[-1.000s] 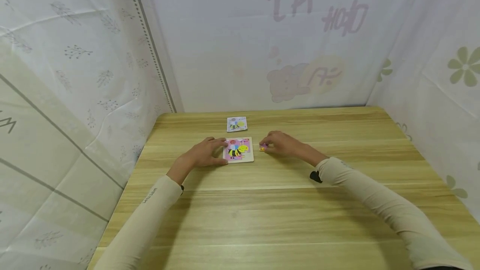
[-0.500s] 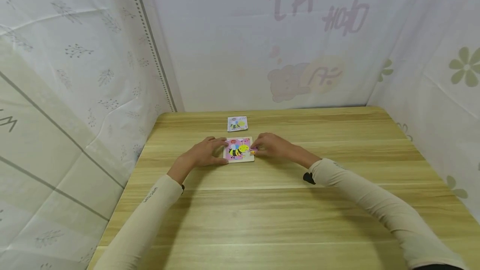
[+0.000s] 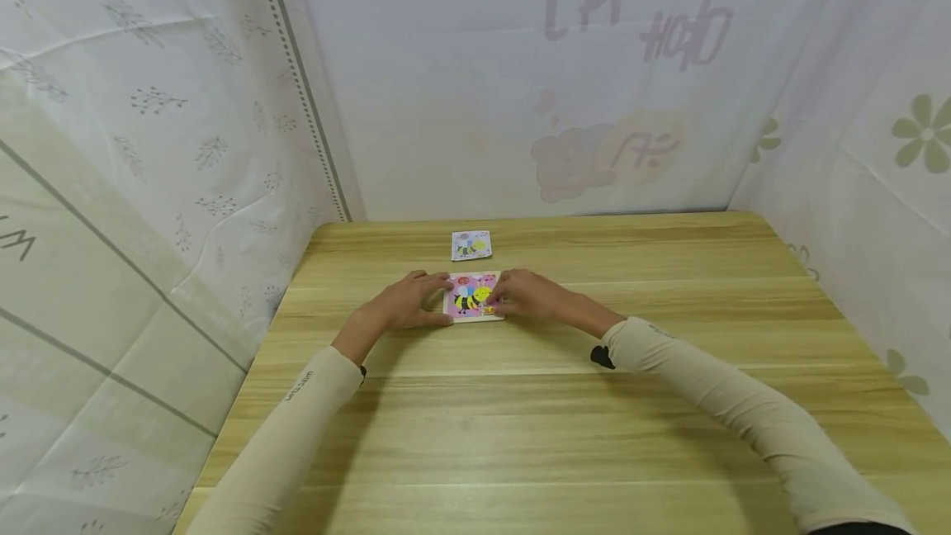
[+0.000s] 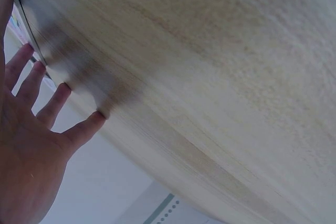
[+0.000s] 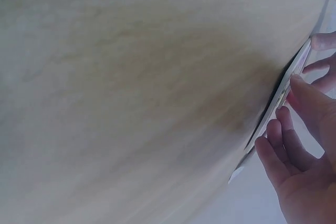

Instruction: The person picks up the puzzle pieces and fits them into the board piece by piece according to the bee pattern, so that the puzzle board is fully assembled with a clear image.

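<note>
A square jigsaw board (image 3: 475, 319) with a pale rim and a pink bee picture lies flat on the wooden table. My left hand (image 3: 404, 304) rests at its left side, thumb at the near corner and fingers on the left edge; the left wrist view shows these fingers (image 4: 51, 106) spread and fairly straight. At the lower right of the picture, my right hand (image 3: 531, 294) pinches a small jigsaw piece (image 3: 489, 310) with yellow on it. The piece lies over or in the board there; I cannot tell whether it is seated. Fingers partly hide the board's right side.
A paper card (image 3: 471, 246) printed with the same bee lies just behind the board. The wooden table (image 3: 461, 428) reaches toward me and to both sides. Patterned white cloth (image 3: 446, 106) hangs behind the table and along its left and right sides.
My right hand has carried the jigsaw piece leftward from the table beside the board onto the picture's lower right. The left hand has stayed at the board's left edge.
</note>
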A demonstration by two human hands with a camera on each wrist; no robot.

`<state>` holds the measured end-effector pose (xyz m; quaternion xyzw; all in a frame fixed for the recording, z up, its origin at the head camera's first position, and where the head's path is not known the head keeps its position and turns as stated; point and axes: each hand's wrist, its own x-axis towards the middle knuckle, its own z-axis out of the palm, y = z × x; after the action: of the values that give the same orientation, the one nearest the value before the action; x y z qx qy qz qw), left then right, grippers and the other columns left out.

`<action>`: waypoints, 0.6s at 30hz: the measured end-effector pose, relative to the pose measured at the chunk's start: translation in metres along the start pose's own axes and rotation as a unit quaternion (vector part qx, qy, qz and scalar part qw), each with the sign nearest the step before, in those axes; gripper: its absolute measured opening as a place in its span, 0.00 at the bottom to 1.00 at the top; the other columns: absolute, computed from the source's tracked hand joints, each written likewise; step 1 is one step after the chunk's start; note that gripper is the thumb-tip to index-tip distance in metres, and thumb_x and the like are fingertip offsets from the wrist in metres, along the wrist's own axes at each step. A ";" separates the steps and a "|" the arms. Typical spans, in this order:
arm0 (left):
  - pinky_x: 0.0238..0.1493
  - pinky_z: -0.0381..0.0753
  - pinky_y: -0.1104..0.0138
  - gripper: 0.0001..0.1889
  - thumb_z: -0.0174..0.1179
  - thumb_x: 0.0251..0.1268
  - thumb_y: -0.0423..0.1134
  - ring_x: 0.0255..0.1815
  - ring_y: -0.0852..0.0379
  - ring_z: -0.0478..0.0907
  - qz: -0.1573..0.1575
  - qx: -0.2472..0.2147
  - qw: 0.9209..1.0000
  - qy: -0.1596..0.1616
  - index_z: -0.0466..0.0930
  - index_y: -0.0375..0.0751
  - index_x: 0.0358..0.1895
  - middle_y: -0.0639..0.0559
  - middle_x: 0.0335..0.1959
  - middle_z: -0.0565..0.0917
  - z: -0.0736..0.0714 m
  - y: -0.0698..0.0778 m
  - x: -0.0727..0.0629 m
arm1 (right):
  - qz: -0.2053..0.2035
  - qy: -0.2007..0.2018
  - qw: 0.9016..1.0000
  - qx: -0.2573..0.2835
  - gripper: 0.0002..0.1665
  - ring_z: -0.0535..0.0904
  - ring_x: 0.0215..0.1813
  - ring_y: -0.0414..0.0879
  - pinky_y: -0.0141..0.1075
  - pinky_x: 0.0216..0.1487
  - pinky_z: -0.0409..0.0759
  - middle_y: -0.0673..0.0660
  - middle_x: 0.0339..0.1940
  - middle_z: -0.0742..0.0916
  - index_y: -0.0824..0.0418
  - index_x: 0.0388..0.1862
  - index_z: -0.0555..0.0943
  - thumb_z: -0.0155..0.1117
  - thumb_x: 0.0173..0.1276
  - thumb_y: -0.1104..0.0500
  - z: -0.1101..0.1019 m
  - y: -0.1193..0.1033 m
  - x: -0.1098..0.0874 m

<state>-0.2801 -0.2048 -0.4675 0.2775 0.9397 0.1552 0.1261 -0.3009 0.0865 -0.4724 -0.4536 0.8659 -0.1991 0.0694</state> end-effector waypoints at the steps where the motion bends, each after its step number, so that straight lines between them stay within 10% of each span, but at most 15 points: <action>1: 0.75 0.63 0.38 0.39 0.67 0.68 0.61 0.81 0.36 0.56 0.000 0.001 1.000 0.000 0.71 0.46 0.76 0.46 0.82 0.62 0.000 0.000 0.000 | 0.001 -0.001 1.000 0.001 0.12 0.83 0.52 0.46 0.42 0.57 0.81 0.54 0.48 0.89 0.61 0.52 0.90 0.70 0.74 0.57 0.000 -0.001 0.000; 18: 0.75 0.62 0.37 0.38 0.65 0.69 0.62 0.82 0.36 0.55 -0.007 0.004 1.000 -0.001 0.71 0.47 0.76 0.47 0.82 0.61 0.000 0.001 0.000 | 0.001 0.002 1.000 -0.012 0.10 0.83 0.48 0.45 0.39 0.52 0.82 0.54 0.44 0.89 0.61 0.49 0.91 0.70 0.74 0.59 0.006 -0.002 0.003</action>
<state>-0.2801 -0.2040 -0.4671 0.2713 0.9421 0.1507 0.1271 -0.2990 0.0810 -0.4772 -0.4530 0.8688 -0.1900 0.0624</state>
